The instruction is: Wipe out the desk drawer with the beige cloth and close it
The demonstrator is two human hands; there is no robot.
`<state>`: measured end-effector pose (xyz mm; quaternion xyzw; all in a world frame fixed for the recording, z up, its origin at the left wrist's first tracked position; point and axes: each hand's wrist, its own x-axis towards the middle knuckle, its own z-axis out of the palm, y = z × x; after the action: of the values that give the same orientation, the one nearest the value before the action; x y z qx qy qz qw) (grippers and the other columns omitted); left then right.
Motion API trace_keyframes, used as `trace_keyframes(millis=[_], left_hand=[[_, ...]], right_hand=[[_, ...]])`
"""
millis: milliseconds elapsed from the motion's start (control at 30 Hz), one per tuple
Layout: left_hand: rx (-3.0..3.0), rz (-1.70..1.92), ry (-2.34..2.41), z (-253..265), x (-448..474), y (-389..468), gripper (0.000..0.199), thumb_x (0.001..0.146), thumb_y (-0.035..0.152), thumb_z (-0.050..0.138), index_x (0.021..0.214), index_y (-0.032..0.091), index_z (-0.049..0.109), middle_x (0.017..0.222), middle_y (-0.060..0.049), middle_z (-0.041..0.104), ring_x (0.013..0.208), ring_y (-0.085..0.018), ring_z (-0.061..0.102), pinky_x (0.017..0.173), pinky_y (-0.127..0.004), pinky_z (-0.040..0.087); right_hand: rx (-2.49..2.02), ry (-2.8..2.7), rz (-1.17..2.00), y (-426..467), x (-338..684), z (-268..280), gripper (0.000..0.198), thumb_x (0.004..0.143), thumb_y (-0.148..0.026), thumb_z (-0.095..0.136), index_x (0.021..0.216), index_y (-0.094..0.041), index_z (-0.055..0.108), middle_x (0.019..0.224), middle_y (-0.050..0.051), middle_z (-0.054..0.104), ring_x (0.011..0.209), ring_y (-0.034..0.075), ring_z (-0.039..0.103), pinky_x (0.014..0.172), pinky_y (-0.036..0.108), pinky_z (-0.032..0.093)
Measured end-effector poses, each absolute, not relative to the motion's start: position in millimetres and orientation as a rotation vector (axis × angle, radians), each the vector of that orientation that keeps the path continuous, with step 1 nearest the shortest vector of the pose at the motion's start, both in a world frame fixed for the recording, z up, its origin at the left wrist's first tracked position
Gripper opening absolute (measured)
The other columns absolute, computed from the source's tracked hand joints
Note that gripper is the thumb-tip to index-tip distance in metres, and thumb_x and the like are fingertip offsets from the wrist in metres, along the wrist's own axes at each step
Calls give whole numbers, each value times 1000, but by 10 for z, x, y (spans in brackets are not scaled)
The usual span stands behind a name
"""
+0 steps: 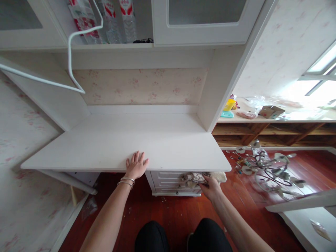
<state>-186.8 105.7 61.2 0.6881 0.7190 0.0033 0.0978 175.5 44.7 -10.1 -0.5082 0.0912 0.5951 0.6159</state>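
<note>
My left hand (137,166) lies with fingers spread on the front edge of the white desk (147,140), a bracelet at its wrist. In my right hand (211,187) is a crumpled cloth (195,177), pale with a grey-brown pattern. Its fingers are wrapped round the cloth just below the desk's front edge. Behind the cloth stands a white drawer unit (168,181) with small knobs, partly hidden by the cloth and hand.
An open cabinet shelf above holds plastic bottles (127,21). A white cable (69,56) hangs at upper left. On the red floor at right lies a chandelier (270,168). Beyond it, a low wooden shelf (233,130) carries a cardboard box (271,111). White furniture (304,213) stands at lower right.
</note>
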Motion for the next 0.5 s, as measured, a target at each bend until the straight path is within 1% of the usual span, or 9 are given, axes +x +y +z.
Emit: trace_keyframes(millis=[133,233,333,500], left_hand=[[2045,21,2147,617,-1860,1048,68,90,60,13,147,27,26,158,-7,14,144,-29,13,111,-61,13],[2045,20,2153,612,-1861,1047,68,89,61,13,148,28,25,158,-6,14,144,-28,12,111,-61,12],[2044,22,2153,601,-1867,1049,69,89,62,12,148,29,25,158,-6,14,144,-28,12,111,-60,12],[2060,34,2168,590,-1869,1052,67,89,61,14,147,29,26,158,-6,16,144,-28,14,111,-61,12]], right_hand=[[-1102,176,1452,384,1515,211,39,71,3,48,102,-17,62,89,6,70,80,18,68,69,28,58],[-1064,161,1573,325,1096,343,34,74,1,51,102,-16,61,84,5,70,76,18,68,65,28,58],[-1014,140,1702,295,571,368,29,75,-3,55,101,-15,60,81,5,70,73,18,69,61,28,57],[-914,139,1777,315,-135,211,30,76,-5,54,105,-15,58,79,3,71,75,19,68,65,31,58]])
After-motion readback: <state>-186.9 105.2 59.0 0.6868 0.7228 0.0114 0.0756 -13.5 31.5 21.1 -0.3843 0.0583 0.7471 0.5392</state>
